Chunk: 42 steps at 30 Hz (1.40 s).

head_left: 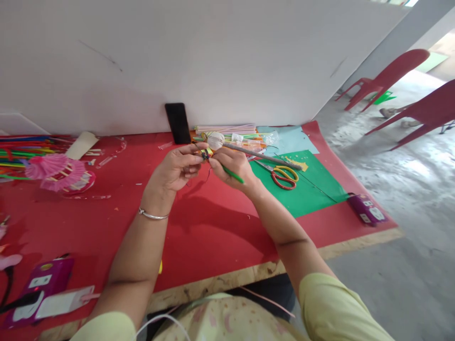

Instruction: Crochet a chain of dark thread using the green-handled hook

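Near the far middle of the table, both my hands are brought close together. My left hand (179, 166) wears a silver bangle on its wrist and is closed, pinching a small dark and yellow piece (205, 154) between thumb and fingers. Beside it, my right hand (232, 165) is closed round a slim green stick (233, 175), whose end shows below the palm. The stick's far end is hidden by my fingers, at the small piece. Just behind the hands lies a stick with a round whitish head (215, 140).
On green paper (313, 199) lie scissors (284, 177) with red and yellow handles. A black phone (177, 123) leans on the wall. To the left are a pink pleated craft (59, 173) and coloured sticks (17, 154). Purple boxes (368, 209) lie at right and lower left.
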Each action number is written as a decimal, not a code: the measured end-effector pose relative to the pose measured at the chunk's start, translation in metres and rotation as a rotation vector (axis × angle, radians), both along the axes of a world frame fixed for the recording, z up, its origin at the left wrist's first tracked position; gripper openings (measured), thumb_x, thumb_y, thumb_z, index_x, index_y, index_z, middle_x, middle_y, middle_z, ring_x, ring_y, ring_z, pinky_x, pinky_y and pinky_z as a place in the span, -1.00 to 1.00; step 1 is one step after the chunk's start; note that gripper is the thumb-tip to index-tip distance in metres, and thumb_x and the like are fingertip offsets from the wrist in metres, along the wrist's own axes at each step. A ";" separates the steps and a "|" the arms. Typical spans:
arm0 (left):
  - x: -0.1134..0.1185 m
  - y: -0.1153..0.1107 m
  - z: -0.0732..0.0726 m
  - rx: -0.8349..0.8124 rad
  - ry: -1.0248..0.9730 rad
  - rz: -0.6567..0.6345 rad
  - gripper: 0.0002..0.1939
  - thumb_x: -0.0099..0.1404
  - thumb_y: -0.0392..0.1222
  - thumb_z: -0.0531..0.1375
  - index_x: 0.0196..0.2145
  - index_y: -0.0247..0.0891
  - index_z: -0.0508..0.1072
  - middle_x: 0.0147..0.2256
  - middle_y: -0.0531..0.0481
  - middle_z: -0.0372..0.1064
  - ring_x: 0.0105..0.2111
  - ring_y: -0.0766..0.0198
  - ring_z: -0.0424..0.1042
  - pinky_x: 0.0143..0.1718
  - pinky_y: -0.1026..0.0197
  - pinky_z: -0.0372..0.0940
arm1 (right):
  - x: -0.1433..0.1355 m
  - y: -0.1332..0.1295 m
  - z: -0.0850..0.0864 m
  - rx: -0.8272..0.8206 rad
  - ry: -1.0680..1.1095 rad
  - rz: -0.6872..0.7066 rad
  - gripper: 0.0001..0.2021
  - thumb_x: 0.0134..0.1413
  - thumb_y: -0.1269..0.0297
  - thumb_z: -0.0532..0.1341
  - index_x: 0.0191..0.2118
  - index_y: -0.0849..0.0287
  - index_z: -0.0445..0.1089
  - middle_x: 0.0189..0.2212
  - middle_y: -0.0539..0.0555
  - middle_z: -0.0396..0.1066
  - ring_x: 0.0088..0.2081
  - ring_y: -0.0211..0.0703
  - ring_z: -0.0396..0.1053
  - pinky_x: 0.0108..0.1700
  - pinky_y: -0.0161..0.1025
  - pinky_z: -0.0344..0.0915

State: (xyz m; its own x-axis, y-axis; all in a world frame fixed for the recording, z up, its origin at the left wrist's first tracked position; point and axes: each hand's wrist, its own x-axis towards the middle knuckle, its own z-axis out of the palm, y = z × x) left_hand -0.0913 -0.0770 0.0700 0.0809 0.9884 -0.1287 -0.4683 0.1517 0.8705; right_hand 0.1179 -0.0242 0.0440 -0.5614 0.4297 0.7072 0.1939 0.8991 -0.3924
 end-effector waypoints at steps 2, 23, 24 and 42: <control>0.001 0.000 0.001 -0.018 -0.065 0.006 -0.57 -0.03 -0.43 0.51 -0.14 -0.30 0.75 -0.45 0.03 0.53 -0.65 0.55 0.14 -0.65 0.44 -0.05 | -0.004 0.005 -0.012 0.206 -0.027 -0.109 -0.48 0.64 -0.13 0.09 -0.22 0.16 0.55 -0.23 0.20 0.60 -0.23 -0.10 0.54 -0.16 -0.19 0.44; -0.004 -0.003 0.010 0.029 0.192 0.150 -0.57 -0.14 -0.43 0.44 -0.22 -0.33 0.73 -0.52 0.06 0.48 -0.67 0.49 0.21 -0.65 0.36 -0.04 | 0.005 0.018 0.002 0.112 -0.077 0.213 -0.68 0.60 0.10 0.22 -0.11 0.14 0.65 -0.06 0.24 0.67 -0.05 -0.03 0.66 0.04 -0.09 0.59; -0.005 -0.003 0.009 0.037 0.184 0.142 -0.55 -0.14 -0.43 0.45 -0.20 -0.32 0.73 -0.51 0.07 0.48 -0.66 0.48 0.24 -0.65 0.37 -0.02 | 0.004 0.015 0.003 -0.007 -0.046 0.256 -0.65 0.59 0.05 0.22 -0.16 0.13 0.65 -0.11 0.21 0.67 -0.09 -0.05 0.65 0.02 -0.10 0.59; -0.002 -0.002 0.008 0.080 0.032 0.123 -0.51 -0.13 -0.38 0.41 -0.15 -0.29 0.71 -0.57 0.15 0.37 -0.64 0.46 0.22 -0.67 0.40 -0.02 | -0.022 -0.006 -0.003 -0.954 0.342 0.280 -0.34 0.29 -0.42 0.31 -0.42 0.17 0.53 -0.41 0.08 0.59 -0.39 -0.19 0.56 -0.24 -0.25 0.56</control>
State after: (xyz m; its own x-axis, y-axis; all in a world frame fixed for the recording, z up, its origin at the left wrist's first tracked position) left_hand -0.0937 -0.0792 0.0780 -0.0447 0.9977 -0.0502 -0.4512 0.0246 0.8921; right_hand 0.0959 -0.0302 0.0413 -0.5612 0.7776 0.2835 -0.2283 0.1839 -0.9561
